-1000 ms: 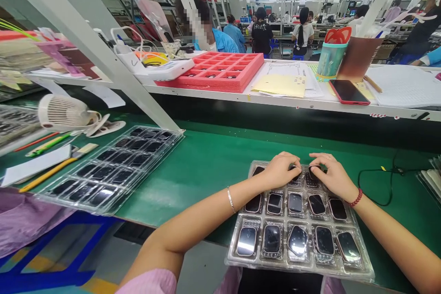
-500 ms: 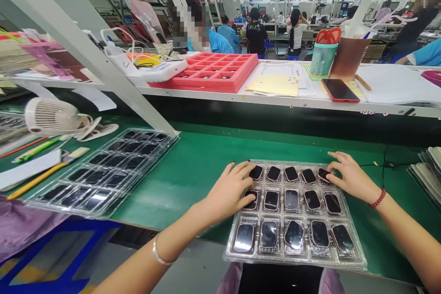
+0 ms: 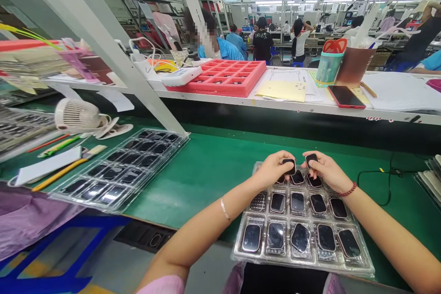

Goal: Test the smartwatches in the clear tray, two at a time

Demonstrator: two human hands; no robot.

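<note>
"What fills your hands?"

"Your left hand pinches one dark-faced unit, your right hand another unit, both just above the transparent tray, whose pockets hold more."

"Your room?"

"A stretch of green bench separates it from a loaded second tray; your tray's near-left corner juts past the edge. A distant black shirt's lettering is too blurred to read."

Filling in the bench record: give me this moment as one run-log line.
Left hand: holds device; Right hand: holds second device; Tray: below both hands, more devices inside; Fan: left, on bench
</note>
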